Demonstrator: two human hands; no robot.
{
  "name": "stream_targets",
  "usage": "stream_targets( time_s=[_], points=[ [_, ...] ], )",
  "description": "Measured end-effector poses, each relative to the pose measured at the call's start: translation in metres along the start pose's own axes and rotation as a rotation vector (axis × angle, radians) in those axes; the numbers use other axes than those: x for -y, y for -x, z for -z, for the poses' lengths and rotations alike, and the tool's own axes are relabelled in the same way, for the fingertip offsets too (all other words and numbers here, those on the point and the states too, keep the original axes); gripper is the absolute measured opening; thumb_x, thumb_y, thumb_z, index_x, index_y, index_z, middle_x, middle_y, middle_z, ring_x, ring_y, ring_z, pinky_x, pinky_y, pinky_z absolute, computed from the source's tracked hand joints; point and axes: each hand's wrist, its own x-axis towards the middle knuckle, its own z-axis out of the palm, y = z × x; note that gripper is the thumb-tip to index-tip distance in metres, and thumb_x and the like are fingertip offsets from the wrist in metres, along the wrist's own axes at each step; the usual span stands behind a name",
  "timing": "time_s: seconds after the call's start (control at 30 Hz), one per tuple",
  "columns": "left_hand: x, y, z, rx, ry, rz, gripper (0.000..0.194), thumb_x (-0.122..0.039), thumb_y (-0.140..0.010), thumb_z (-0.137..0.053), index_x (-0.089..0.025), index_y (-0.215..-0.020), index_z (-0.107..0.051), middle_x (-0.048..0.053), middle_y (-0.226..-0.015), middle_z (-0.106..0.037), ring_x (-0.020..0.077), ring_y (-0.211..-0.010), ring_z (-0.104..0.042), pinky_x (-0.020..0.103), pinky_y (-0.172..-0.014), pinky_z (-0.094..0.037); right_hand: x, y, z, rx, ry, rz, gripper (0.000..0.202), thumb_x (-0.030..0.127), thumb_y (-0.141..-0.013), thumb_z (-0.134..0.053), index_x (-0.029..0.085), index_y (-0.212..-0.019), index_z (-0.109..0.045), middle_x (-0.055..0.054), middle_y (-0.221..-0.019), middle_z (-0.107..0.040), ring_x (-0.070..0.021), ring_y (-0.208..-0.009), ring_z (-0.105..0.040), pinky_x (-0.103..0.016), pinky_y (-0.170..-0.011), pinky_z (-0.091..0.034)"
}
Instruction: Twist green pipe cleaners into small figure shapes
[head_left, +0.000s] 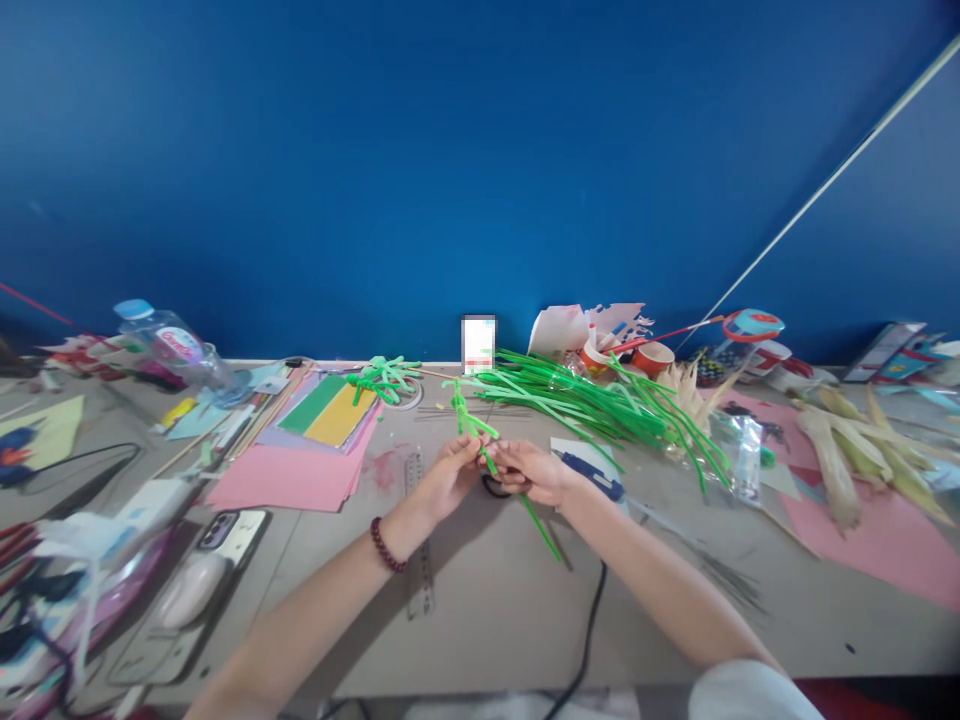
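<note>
Both hands meet over the middle of the table around a bright green pipe cleaner (462, 408), which is bent into loops above the fingers. My left hand (453, 474) pinches it from the left, a beaded bracelet on that wrist. From the other side my right hand (531, 470) closes its fingers on it, and a long green end runs down below that hand. The fingertips partly hide the piece between them. A large bundle of green pipe cleaners (570, 400) lies just behind and to the right. Further left sits a twisted green pipe cleaner shape (386, 378).
A clear ruler (418, 540) lies by my left forearm, with pink paper (285, 475) beyond it. Left are a phone (229, 530), a white mouse (193, 590) and a plastic bottle (176, 345). A blue tool (592, 474) and dried husks (847, 450) lie right.
</note>
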Motion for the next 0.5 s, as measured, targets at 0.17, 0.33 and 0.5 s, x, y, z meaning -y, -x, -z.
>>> stream_targets(
  time_s=[0.17,0.33,0.5],
  points=[
    [-0.002,-0.001,0.001,-0.038,-0.074,0.017,0.021,-0.032,-0.064,-0.077,-0.015,-0.069,-0.066,0.0,-0.068,-0.059,0.0092,-0.064,-0.051,0.023,-0.061,-0.038,0.005,0.001,0.001,-0.25,0.401,0.173,0.033,0.047,-0.074,-0.064,0.016,-0.069,-0.055,0.008,-0.049,-0.038,-0.005,-0.042,-0.027,-0.02,-0.043,-0.021],
    [0.002,0.001,-0.003,-0.166,-0.038,0.082,0.025,-0.028,-0.058,-0.081,-0.015,-0.069,-0.064,-0.001,-0.067,-0.056,0.0083,-0.063,-0.05,0.02,-0.056,-0.035,0.006,0.006,-0.002,-0.522,1.141,0.491,0.019,0.026,-0.086,-0.05,0.017,-0.077,-0.064,-0.002,-0.075,-0.063,-0.0141,-0.07,-0.055,-0.024,-0.063,-0.036],
    [0.004,-0.001,-0.005,-0.231,-0.042,-0.026,0.028,-0.024,-0.053,-0.082,-0.016,-0.064,-0.058,-0.004,-0.059,-0.051,0.0068,-0.054,-0.044,0.021,-0.051,-0.031,-0.008,0.01,-0.01,-0.634,1.718,0.526,0.026,0.022,-0.093,-0.04,0.019,-0.081,-0.063,-0.005,-0.078,-0.061,-0.0138,-0.067,-0.054,-0.023,-0.055,-0.029]
  ],
)
